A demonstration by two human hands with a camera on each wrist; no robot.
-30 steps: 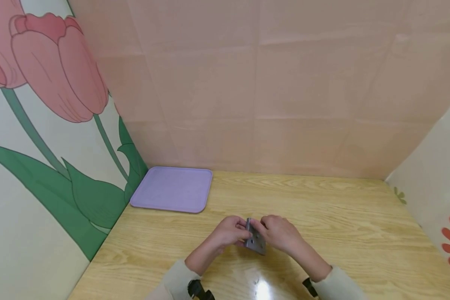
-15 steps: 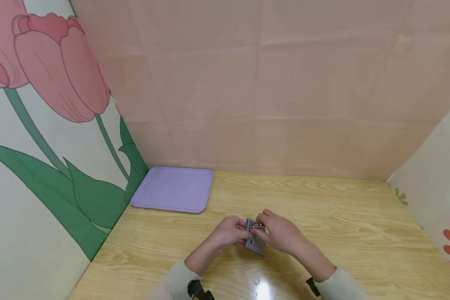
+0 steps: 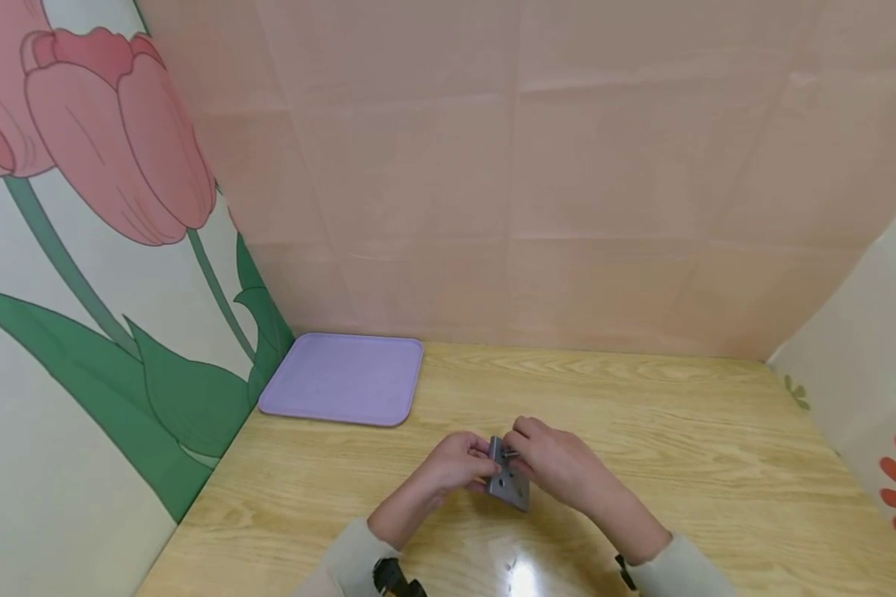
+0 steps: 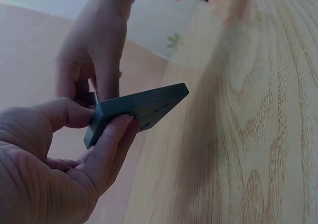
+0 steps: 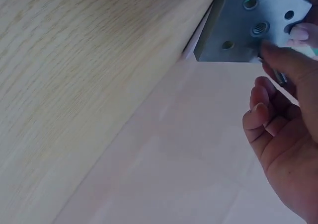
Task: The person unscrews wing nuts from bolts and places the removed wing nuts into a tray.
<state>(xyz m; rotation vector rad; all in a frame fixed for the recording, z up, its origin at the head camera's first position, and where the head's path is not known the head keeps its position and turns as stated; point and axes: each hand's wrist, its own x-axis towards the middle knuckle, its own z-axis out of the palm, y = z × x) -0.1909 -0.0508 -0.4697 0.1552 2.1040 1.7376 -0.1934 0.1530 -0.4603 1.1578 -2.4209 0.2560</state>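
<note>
My left hand [image 3: 454, 461] grips a grey metal plate [image 3: 509, 491] by one end, thumb on one face and fingers on the other. Several round holes, one of them visibly threaded, show in the plate [image 5: 238, 20] in the right wrist view. Between thumb and fingers my right hand [image 3: 560, 464] pinches a small metal screw [image 5: 281, 78], close against the plate's held end. The fingers hide part of the screw, so whether it sits in a hole cannot be told. From the left wrist, the plate [image 4: 144, 102] is seen nearly edge-on, raised off the table.
A purple tray [image 3: 343, 377] lies at the back left of the wood-grain table [image 3: 642, 423]. A pinkish sheet [image 3: 508, 207] covers the back, and flower-printed walls [image 3: 194, 315] stand on either side.
The screw has come into sight in my right fingers, first lying across the plate's face, now mostly covered by them. My right hand has shifted slightly; the left keeps the plate in place.
</note>
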